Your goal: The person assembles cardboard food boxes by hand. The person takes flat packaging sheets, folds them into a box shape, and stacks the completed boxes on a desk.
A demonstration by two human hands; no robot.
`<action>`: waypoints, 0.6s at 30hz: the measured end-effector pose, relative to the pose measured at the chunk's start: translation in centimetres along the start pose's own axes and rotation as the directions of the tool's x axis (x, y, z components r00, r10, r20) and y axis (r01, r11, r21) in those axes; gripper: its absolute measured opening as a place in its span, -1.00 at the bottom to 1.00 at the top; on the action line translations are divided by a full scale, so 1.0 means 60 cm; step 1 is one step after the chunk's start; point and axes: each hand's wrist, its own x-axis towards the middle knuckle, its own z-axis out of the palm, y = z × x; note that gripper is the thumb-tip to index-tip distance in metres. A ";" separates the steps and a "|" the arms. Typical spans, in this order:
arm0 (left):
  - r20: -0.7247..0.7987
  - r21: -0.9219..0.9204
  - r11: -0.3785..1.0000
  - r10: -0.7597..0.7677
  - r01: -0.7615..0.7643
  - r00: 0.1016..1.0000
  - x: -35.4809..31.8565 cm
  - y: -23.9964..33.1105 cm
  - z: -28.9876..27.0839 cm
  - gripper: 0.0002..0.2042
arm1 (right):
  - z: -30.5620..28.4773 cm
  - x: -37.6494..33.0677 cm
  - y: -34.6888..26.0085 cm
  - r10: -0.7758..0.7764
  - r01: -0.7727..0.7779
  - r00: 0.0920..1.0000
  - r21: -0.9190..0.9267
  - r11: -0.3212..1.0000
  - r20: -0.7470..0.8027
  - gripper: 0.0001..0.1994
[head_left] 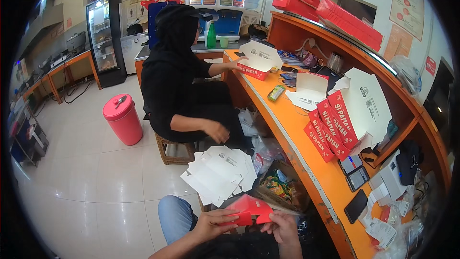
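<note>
Left hand point(212, 225) and right hand point(283, 229) are pinching a red box point(249, 205), fingers point(228, 217) closed but partly hidden, near the surface's point(293, 132) edge.

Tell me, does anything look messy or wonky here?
A little. The stacked red boxes on the orange counter slant and overlap unevenly. The white cardboard pieces left of the counter are fanned out, not squared up. I see no spill.

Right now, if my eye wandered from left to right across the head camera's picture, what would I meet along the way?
Orange table by the wall → pink bin → wearer's left hand → wearer's right hand → stacked red boxes → small red wall sign.
</note>
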 end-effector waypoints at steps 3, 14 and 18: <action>0.114 0.287 0.932 0.195 -0.220 0.974 0.005 0.007 -0.005 -0.68 | 0.003 0.010 0.021 0.026 -0.024 0.999 0.047 0.999 -0.043 -0.82; -0.221 0.111 0.992 -0.027 0.052 0.975 -0.020 0.013 0.042 -0.76 | 0.054 0.018 0.111 -0.286 0.335 0.936 -0.770 0.544 0.205 -0.72; -0.323 0.012 0.989 -0.139 0.151 0.936 0.020 -0.032 0.019 -0.76 | 0.084 0.005 0.022 -0.432 0.601 0.747 -0.792 0.111 0.506 -0.80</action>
